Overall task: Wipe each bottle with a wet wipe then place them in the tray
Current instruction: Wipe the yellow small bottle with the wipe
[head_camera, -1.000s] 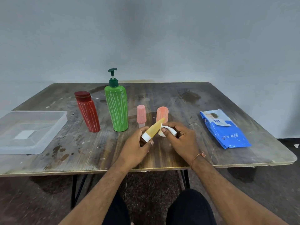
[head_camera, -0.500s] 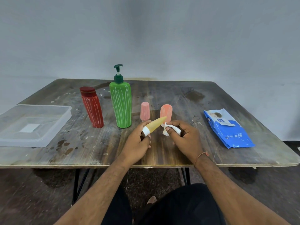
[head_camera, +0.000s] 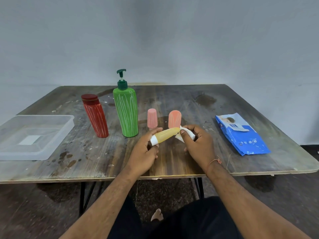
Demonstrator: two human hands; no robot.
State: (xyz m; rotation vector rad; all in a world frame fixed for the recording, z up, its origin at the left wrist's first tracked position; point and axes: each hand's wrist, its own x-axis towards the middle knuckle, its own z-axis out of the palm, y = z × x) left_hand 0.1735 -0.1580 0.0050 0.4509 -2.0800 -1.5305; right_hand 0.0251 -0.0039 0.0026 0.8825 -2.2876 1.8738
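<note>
The left hand (head_camera: 145,152) holds the yellow bottle (head_camera: 166,136) by its white cap end. The right hand (head_camera: 198,144) pinches a wet wipe (head_camera: 187,134) against the bottle's tip, just in front of the green pump bottle (head_camera: 126,112).

Single head-worn view from my seated position, angled forward and down across the table (head_camera: 172,100) to the back wall (head_camera: 155,40); my forearms enter from the lower edge, close to the lens.
</note>
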